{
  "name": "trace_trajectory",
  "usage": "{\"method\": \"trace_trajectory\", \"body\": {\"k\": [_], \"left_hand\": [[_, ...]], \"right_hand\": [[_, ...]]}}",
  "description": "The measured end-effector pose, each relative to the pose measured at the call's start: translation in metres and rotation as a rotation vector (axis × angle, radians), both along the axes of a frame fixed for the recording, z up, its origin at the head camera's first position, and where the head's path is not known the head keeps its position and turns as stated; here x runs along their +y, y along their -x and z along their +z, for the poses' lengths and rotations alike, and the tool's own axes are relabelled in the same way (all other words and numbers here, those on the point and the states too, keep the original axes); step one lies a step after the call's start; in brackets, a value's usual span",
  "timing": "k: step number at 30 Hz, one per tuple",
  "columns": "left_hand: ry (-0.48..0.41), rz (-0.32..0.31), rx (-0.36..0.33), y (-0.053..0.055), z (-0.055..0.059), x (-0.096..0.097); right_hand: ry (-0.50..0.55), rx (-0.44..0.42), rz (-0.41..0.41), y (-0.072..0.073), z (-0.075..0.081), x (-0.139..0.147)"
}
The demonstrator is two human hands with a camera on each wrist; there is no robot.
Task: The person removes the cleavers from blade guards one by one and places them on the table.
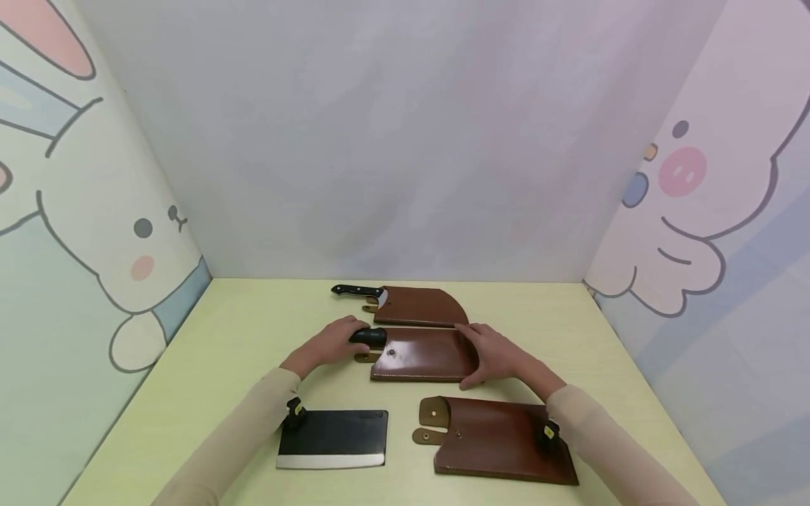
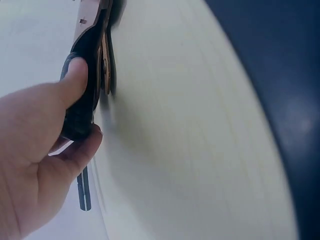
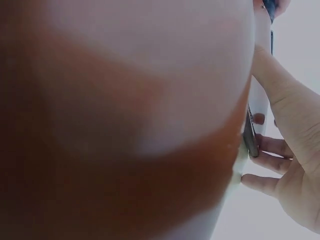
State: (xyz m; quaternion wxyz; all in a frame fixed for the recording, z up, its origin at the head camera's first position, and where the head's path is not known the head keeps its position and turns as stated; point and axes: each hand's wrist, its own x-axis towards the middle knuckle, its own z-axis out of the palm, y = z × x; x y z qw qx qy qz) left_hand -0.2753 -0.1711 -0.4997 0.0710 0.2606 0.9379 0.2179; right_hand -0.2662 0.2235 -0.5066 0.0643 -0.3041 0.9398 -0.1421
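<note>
In the head view, a glossy brown leather sheath [image 1: 430,353] lies across the middle of the table with a black knife handle [image 1: 369,338] sticking out of its left end. The blade is hidden inside the sheath. My left hand [image 1: 332,342] holds that handle; the left wrist view shows the thumb [image 2: 77,80] on one side and fingertips curled round its end. At the sheath's right end is my right hand [image 1: 496,353], fingers on the far edge and thumb by the near edge. The right wrist view has its fingers touching the sheath's rim.
Behind lies another brown sheath [image 1: 420,306] with a black riveted handle [image 1: 356,290]. In front are a black cleaver blade [image 1: 334,436], its handle hidden under the left forearm, and a larger brown sheath [image 1: 500,439] with snap straps, partly under the right forearm. Walls enclose the table.
</note>
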Motion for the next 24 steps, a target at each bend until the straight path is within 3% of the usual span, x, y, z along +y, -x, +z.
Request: {"method": "trace_trajectory", "body": {"k": [12,24], "left_hand": [[0.023,-0.03,0.046,0.003,-0.002,-0.001],[0.009,-0.084,0.136,-0.005,0.003,-0.004]], "right_hand": [[-0.038,-0.011,0.015,0.002,0.004,-0.002],[-0.017,-0.03,0.03,0.0,0.011,0.0]]}}
